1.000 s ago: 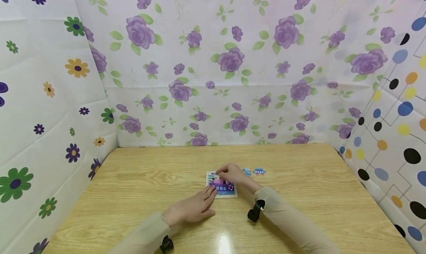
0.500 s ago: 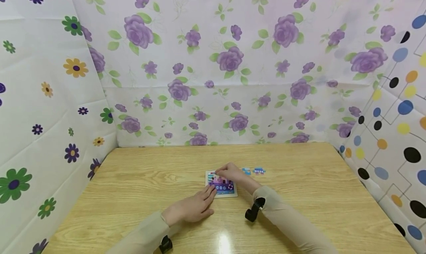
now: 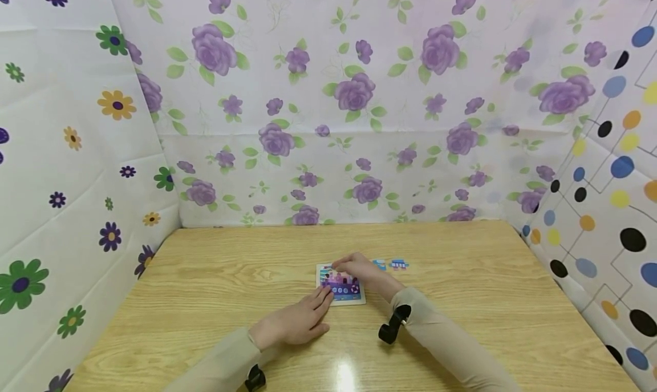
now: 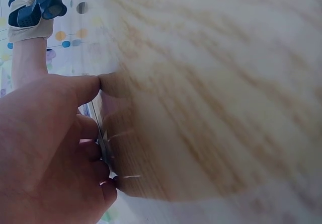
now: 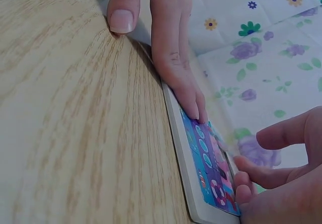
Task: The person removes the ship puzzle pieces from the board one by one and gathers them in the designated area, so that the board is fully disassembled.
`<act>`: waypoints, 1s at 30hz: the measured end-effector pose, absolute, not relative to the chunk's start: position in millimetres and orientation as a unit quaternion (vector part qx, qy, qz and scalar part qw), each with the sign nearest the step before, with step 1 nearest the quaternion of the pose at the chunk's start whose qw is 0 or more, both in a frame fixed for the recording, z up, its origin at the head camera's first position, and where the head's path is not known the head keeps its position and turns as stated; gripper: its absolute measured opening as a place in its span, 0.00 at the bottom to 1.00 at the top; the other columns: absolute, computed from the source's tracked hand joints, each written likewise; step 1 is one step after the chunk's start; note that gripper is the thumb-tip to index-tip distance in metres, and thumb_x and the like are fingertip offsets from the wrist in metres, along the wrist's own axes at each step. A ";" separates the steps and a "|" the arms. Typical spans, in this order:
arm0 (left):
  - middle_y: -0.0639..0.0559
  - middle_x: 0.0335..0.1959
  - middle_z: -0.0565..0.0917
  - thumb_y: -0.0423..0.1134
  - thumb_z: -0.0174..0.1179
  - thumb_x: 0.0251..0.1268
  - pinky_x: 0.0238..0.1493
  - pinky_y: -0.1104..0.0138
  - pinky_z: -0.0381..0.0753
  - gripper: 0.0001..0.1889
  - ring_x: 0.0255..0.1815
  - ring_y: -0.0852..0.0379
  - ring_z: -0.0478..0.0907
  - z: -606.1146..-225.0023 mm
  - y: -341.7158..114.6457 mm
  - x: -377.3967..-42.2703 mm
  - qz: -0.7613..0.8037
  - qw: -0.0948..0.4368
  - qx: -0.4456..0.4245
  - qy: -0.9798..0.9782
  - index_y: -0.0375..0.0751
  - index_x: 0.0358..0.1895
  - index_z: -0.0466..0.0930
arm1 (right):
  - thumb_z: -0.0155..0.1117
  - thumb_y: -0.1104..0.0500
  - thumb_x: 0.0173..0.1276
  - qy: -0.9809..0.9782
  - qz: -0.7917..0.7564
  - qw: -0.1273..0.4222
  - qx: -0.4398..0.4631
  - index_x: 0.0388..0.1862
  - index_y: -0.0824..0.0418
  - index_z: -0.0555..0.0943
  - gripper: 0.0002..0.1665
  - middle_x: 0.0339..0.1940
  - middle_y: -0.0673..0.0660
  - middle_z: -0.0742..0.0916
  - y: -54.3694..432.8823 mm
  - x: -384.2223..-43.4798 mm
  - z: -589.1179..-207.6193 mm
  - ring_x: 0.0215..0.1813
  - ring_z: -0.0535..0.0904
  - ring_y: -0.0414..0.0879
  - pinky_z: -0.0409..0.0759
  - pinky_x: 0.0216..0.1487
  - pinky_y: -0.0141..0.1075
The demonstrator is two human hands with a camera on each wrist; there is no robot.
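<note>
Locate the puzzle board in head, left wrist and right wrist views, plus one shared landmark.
Head: puzzle board just right of and below centre, the left hand's fingertips on its near-left part.
Left wrist: not clearly identifiable; only a thin, unclear edge shows past the fingers.
Right wrist: below centre and right of the middle, slanting down to the bottom edge.
Shared landmark: the left hand, visible in all three.

Before you, the puzzle board (image 3: pixel 343 288) lies on the counter (image 3: pixel 231 278). Puzzle pieces (image 3: pixel 399 264) lie to its right, the sheet (image 3: pixel 318 106) behind
</note>
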State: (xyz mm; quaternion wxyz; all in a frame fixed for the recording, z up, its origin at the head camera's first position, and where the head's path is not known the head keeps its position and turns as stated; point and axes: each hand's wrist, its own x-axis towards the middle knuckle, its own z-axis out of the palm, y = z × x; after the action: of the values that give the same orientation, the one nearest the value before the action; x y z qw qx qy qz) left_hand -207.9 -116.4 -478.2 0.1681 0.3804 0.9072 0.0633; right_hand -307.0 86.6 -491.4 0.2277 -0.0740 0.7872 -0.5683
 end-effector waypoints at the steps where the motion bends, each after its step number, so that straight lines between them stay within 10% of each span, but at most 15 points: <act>1: 0.37 0.79 0.41 0.51 0.41 0.78 0.76 0.50 0.52 0.35 0.80 0.42 0.39 -478.3 -116.5 -207.9 0.063 0.169 0.380 0.907 0.33 0.77 0.43 | 0.56 0.61 0.70 0.788 -0.568 0.226 -0.076 0.56 0.67 0.81 0.19 0.65 0.67 0.77 86.4 -307.0 -491.7 0.72 0.65 0.64 0.60 0.72 0.59; 16: 0.38 0.79 0.41 0.51 0.40 0.78 0.77 0.51 0.52 0.35 0.80 0.43 0.39 -480.6 -117.5 -209.5 0.051 0.166 0.381 0.908 0.34 0.77 0.43 | 0.56 0.58 0.72 0.820 -0.533 0.183 -0.104 0.59 0.66 0.75 0.20 0.48 0.60 0.85 76.1 -305.0 -490.8 0.46 0.80 0.46 0.78 0.49 0.41; 30: 0.39 0.80 0.40 0.52 0.40 0.78 0.76 0.50 0.55 0.35 0.80 0.43 0.39 -478.6 -115.8 -208.5 0.059 0.172 0.377 0.908 0.35 0.77 0.42 | 0.61 0.62 0.68 0.853 -0.509 0.067 -0.095 0.41 0.67 0.83 0.09 0.28 0.58 0.87 61.6 -307.6 -498.0 0.27 0.82 0.41 0.78 0.27 0.31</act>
State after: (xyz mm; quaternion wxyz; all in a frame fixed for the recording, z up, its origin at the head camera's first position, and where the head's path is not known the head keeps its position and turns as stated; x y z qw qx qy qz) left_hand -208.5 -115.8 -478.6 0.1717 0.3775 0.9080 0.0592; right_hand -307.6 61.6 -498.0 0.0673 -0.0949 0.8528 -0.5091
